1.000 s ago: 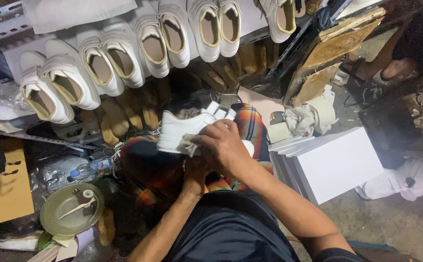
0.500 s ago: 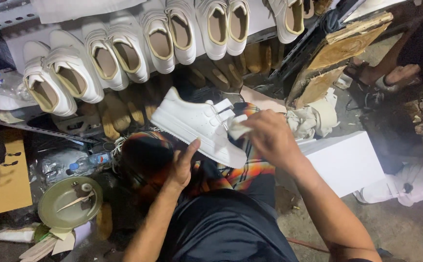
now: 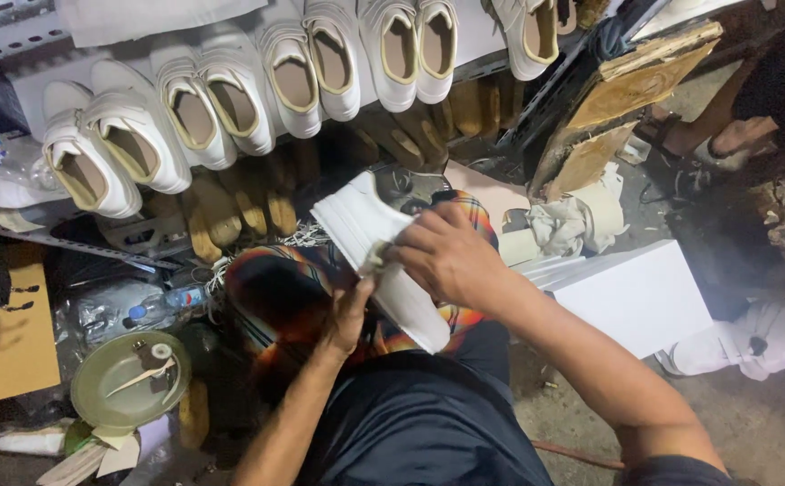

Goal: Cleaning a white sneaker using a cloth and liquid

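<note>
Both hands [image 3: 446, 256] grip a white shoe [image 3: 383, 261] beside a white box [image 3: 636, 297].

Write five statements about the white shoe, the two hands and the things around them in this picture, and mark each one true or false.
1. The right hand presses a small cloth against the white shoe. True.
2. The left hand is under the shoe, supporting it. True.
3. The shoe in the hands is black. False: it is white, shown with its pale sole side turned up.
4. A row of white shoes stands on the rack above the hands. True.
5. The round green dish lies at the picture's right, on the white boxes. False: it lies at the lower left, near a plastic bottle.
</note>
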